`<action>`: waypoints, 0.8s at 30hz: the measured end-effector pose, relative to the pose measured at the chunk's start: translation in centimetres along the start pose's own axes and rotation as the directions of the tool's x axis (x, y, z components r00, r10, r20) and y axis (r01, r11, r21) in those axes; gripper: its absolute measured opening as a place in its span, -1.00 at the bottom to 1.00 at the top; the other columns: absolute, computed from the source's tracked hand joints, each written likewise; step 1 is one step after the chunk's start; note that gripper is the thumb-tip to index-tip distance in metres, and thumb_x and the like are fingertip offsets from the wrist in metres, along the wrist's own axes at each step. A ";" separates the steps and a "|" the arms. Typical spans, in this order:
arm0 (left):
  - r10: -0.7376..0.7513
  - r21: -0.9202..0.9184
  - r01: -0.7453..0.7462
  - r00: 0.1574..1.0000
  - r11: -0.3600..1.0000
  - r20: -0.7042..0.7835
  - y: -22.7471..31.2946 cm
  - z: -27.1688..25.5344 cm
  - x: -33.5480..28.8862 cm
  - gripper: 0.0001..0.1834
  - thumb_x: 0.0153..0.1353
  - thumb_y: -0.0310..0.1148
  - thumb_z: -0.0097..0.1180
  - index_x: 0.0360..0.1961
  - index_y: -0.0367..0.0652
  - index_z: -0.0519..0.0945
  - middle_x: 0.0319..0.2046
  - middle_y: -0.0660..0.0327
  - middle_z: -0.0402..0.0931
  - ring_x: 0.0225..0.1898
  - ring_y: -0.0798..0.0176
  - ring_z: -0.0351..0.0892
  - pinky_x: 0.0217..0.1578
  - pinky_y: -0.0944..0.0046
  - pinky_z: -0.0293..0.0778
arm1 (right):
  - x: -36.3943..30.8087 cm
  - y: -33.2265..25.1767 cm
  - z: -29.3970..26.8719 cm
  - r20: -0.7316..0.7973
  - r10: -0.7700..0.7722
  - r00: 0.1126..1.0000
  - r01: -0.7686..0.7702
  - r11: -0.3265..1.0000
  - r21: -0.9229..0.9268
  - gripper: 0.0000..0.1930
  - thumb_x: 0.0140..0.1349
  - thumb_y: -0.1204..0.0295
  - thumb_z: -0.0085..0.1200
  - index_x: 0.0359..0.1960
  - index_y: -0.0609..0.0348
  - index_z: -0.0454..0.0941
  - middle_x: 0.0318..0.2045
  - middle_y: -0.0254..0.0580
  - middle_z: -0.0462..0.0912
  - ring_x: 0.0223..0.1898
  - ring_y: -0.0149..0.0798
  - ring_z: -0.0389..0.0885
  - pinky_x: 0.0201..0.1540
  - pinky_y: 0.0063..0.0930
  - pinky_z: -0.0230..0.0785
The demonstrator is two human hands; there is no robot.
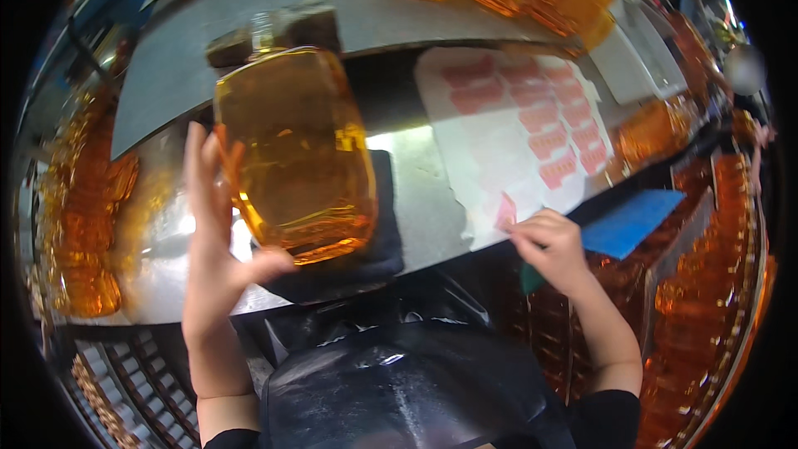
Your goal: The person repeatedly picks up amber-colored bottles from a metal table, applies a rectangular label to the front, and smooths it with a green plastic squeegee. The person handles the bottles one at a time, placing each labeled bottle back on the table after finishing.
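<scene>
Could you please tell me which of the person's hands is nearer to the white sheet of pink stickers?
Right. The right hand pinches a pink sticker at the near edge of the white sticker sheet. The left hand is far off to the left, touching the amber bottle.

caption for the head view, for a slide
Left hand steadies an amber bottle on a dark pad while right hand peels a pink label from its sheet.
</scene>
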State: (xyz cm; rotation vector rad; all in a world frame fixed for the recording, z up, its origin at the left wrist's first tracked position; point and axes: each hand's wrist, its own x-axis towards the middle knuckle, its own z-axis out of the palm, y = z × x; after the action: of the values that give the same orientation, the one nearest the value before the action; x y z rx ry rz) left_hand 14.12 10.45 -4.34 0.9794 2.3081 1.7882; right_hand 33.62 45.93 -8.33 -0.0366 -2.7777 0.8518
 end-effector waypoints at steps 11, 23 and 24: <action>-0.136 0.026 0.136 0.990 0.990 -0.033 -0.5 2.5 -1.7 0.49 -0.22 -0.46 0.60 0.51 -0.17 -0.38 0.45 -0.11 -0.10 0.40 -0.01 0.16 0.30 0.02 0.32 | 17.7 -15.9 0.0 -0.052 -0.811 0.583 0.776 0.575 -0.258 -0.69 -0.07 0.50 0.24 -0.21 0.21 0.73 -0.29 -0.18 0.73 -0.32 -0.23 0.65 -0.29 -0.46 0.54; 0.041 0.541 -0.036 0.999 0.841 0.003 3.2 -0.8 3.5 -0.14 -0.11 -0.25 0.45 0.32 -0.01 0.46 0.50 -0.14 -0.19 0.50 -0.17 -0.06 0.40 -0.08 0.06 | 17.0 -17.9 0.0 0.248 -0.477 0.843 0.538 0.738 -0.408 -0.43 0.05 -0.07 0.23 0.01 0.03 0.67 -0.60 -0.35 0.43 -0.60 -0.35 0.39 -0.57 -0.44 0.24; 0.047 0.531 -0.042 0.999 0.846 0.003 2.9 -0.7 3.6 -0.10 -0.14 -0.28 0.44 0.34 -0.03 0.42 0.50 -0.17 -0.18 0.50 -0.19 -0.06 0.40 -0.06 0.06 | 17.5 -17.8 0.5 0.257 -0.448 0.856 0.517 0.732 -0.443 -0.37 0.04 -0.09 0.22 0.09 0.00 0.63 -0.63 -0.35 0.38 -0.62 -0.35 0.35 -0.56 -0.42 0.23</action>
State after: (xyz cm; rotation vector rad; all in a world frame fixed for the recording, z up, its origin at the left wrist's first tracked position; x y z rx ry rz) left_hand 12.24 12.06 -0.38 1.0840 2.8819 1.1652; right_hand 17.32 32.46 4.92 0.6554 -2.8286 -0.0114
